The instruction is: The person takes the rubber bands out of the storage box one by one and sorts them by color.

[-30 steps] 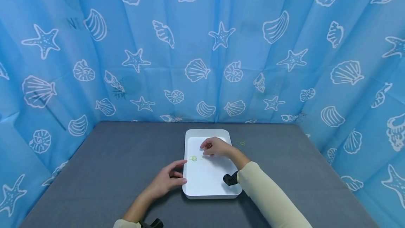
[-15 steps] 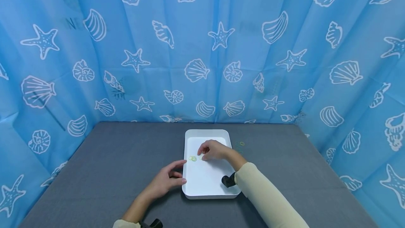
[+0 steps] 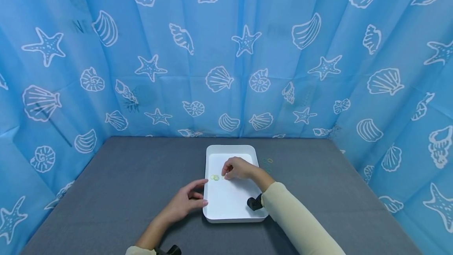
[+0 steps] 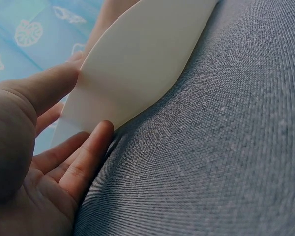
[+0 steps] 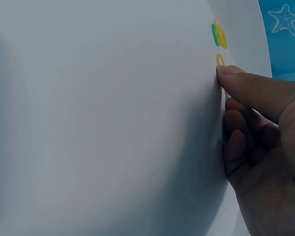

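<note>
A white rectangular tray [image 3: 230, 207] lies on the table. My right hand [image 3: 238, 168] is low inside it, thumb and index finger pinching a small yellow rubber band [image 5: 220, 59] at the tray floor. Just left of those fingertips, a small cluster of yellow and green rubber bands [image 3: 216, 178] lies in the tray; the right wrist view shows these bands [image 5: 220, 36] too. At the tray's left side, my left hand [image 3: 184, 202] rests thumb and fingers against the outer wall [image 4: 128, 64] without wrapping round it.
Several more rubber bands [image 3: 270, 160], one yellow and others greenish, lie on the grey cloth [image 3: 304, 176] just right of the tray. A blue curtain [image 3: 226, 50] with white shell prints hangs behind and along both sides of the table.
My right hand has come down and slightly left toward the tray floor, then almost stopped there with the rubber band. The left hand stays against the tray.
</note>
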Demonstrator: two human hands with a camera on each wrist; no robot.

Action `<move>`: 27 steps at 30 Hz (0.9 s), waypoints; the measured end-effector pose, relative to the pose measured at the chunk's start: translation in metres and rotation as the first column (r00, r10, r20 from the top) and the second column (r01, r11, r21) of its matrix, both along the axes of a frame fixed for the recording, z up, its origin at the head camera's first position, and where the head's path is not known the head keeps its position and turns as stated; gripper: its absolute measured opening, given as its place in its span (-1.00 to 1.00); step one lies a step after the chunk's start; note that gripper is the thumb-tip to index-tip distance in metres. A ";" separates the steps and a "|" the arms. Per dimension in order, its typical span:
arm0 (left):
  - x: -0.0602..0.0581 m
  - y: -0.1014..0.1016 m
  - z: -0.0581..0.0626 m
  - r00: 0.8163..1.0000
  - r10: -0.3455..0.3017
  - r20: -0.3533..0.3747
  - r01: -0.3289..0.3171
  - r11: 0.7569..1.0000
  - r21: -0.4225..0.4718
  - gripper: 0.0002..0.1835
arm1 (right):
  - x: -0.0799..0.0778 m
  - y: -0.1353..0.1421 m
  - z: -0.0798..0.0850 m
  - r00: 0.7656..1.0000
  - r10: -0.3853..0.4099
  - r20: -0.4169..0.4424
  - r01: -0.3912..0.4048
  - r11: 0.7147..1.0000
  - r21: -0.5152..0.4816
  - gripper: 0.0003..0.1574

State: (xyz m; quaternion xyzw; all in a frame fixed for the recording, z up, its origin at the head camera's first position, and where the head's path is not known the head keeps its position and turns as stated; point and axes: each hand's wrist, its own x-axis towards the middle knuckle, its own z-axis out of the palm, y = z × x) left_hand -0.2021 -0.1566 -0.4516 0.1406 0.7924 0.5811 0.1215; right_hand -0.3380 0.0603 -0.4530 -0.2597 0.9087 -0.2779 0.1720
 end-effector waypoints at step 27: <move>-0.008 -0.002 -0.019 1.000 0.012 0.025 -0.012 1.000 0.006 -0.35 | -0.004 0.007 0.013 0.996 -0.070 -0.051 0.069 0.997 -0.033 -0.94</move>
